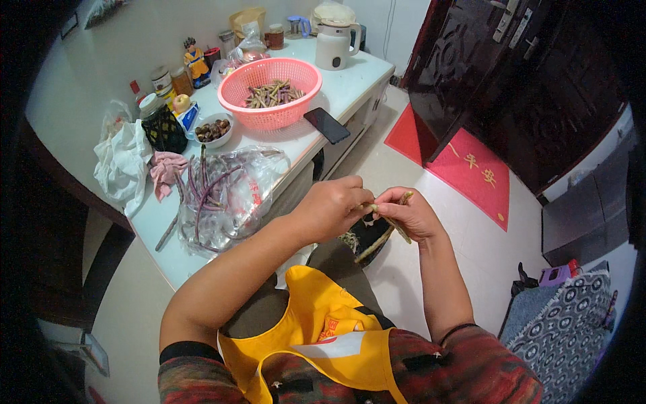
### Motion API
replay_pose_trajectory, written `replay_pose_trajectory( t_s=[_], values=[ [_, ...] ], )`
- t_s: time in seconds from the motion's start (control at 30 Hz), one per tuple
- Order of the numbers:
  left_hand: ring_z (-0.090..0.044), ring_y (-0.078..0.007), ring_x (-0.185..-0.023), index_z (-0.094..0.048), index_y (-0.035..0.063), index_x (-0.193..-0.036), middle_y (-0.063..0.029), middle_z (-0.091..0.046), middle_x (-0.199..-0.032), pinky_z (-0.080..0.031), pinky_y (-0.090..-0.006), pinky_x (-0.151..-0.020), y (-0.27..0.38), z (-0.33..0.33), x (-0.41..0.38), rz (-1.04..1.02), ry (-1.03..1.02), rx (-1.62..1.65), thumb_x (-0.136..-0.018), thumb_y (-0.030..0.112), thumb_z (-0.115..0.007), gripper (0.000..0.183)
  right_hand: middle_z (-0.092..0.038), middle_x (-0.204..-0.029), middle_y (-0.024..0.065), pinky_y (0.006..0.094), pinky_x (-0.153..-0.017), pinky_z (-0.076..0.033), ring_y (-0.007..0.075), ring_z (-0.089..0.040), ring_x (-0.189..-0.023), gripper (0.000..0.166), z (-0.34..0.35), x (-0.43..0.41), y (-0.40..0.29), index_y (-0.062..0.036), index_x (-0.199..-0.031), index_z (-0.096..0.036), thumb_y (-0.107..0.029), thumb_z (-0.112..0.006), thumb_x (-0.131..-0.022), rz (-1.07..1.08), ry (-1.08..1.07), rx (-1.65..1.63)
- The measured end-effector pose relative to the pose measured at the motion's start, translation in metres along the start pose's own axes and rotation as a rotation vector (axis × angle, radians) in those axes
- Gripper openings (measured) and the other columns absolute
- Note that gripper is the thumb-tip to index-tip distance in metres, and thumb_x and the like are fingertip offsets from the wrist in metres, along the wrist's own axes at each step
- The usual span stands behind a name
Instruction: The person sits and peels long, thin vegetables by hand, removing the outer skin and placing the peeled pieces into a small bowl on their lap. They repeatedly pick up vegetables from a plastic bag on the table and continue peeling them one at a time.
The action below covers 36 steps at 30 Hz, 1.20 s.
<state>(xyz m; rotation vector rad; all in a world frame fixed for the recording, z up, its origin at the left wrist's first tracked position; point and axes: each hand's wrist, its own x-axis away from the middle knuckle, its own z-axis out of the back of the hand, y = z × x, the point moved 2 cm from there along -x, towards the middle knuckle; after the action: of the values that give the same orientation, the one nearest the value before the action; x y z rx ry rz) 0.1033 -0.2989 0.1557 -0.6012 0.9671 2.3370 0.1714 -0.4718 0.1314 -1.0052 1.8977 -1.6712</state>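
Note:
My left hand (330,207) pinches the end of a long bean (374,247) between thumb and fingers. Facing it, my right hand (414,216) grips the same bean and a few short bean pieces (402,233); the fingertips of both hands nearly meet. Beneath them is a dark bin (376,235), partly hidden, with pale scraps (349,240) inside. On the table to the left, whole purple long beans (204,189) lie on a clear plastic bag (247,202). Farther back, a pink colander (237,108) holds many snapped bean pieces (275,95).
On the glass-topped table (166,267) are a black phone (327,125) at the edge, a white bowl (222,139) of brown nuts like chestnuts, a pink cloth (167,171) and a white kettle (334,45). A red mat (469,177) lies by the dark door (454,65).

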Motion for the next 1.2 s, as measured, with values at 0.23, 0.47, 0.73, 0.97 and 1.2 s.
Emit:
replay_pose_trajectory(
  t_s=[0.23,0.47,0.73,0.97,1.2],
  values=[
    [-0.044,-0.0150,-0.056,-0.064,0.0071,-0.081,-0.0050,-0.044,-0.061,-0.035,-0.0266,-0.051,-0.005,0.005,-0.006,0.249,0.085,0.226,-0.074,0.012,-0.066,0.009,-0.062,-0.074,0.0060,0.0149,-0.047,-0.039,0.0065,-0.054,-0.055,0.015,-0.007,-0.010,0.023,-0.0011,-0.090,-0.057,-0.013,-0.060,-0.082,0.053,0.050,-0.431],
    [-0.044,-0.0067,-0.059,-0.063,0.0010,-0.085,0.0010,-0.054,-0.069,-0.036,-0.0207,-0.054,-0.022,-0.002,0.001,0.470,0.170,0.723,-0.078,0.015,-0.065,0.015,-0.061,-0.074,0.0038,0.0154,-0.041,-0.031,0.0033,-0.041,-0.046,0.017,-0.024,-0.021,0.027,-0.0034,-0.092,-0.056,-0.018,-0.059,-0.084,0.098,-0.016,-0.633],
    [-0.040,-0.0035,-0.054,-0.059,0.0027,-0.092,0.0037,-0.053,-0.069,-0.030,-0.0176,-0.047,-0.028,0.003,-0.001,0.771,0.323,1.256,-0.081,0.017,-0.063,0.018,-0.059,-0.075,0.0013,0.0144,-0.042,-0.030,0.0015,-0.039,-0.048,0.020,-0.023,-0.020,0.031,-0.0036,-0.093,-0.057,-0.022,-0.058,-0.085,0.072,-0.082,-0.602],
    [-0.037,-0.0023,-0.053,-0.059,0.0036,-0.094,0.0054,-0.051,-0.070,-0.029,-0.0167,-0.047,-0.037,0.010,0.003,0.725,0.383,1.357,-0.083,0.018,-0.061,0.018,-0.059,-0.076,0.0020,0.0152,-0.043,-0.031,0.0022,-0.040,-0.049,0.020,-0.018,-0.017,0.045,-0.0024,-0.093,-0.057,-0.021,-0.057,-0.085,0.048,-0.050,-0.573],
    [-0.043,-0.0059,-0.059,-0.057,0.0072,-0.092,0.0032,-0.051,-0.073,-0.035,-0.0195,-0.050,-0.047,0.027,0.001,0.651,0.574,1.430,-0.086,0.022,-0.056,0.016,-0.059,-0.075,0.0020,0.0151,-0.043,-0.029,0.0026,-0.036,-0.048,0.019,0.000,-0.006,0.063,-0.0018,-0.092,-0.056,-0.019,-0.057,-0.085,0.017,-0.029,-0.626]
  ],
)
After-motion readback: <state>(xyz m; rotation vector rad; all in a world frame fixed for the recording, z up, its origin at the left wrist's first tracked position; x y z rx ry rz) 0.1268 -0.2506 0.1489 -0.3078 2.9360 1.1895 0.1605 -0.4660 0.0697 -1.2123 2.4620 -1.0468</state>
